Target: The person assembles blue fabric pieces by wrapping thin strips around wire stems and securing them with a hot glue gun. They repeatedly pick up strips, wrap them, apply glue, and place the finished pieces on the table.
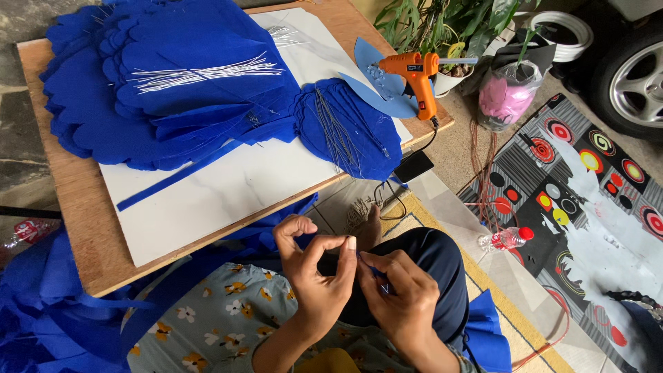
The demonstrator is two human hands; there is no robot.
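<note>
Lower centre of frame: left hand (pixel 314 276) and right hand (pixel 400 297) pinched together on thin blue strip (pixel 375 273) over lap. Keep tension even; wrap tightly, fingertips close.

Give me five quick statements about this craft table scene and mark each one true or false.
1. The orange glue gun lies at the table's far right corner. True.
2. The left hand holds the glue gun. False: both hands are in the lap, away from it.
3. The right hand pinches a thin blue piece. True.
4. The stacked felt petals are red. False: they are blue.
5. A plastic bottle with a red cap lies on the floor. True.
</note>
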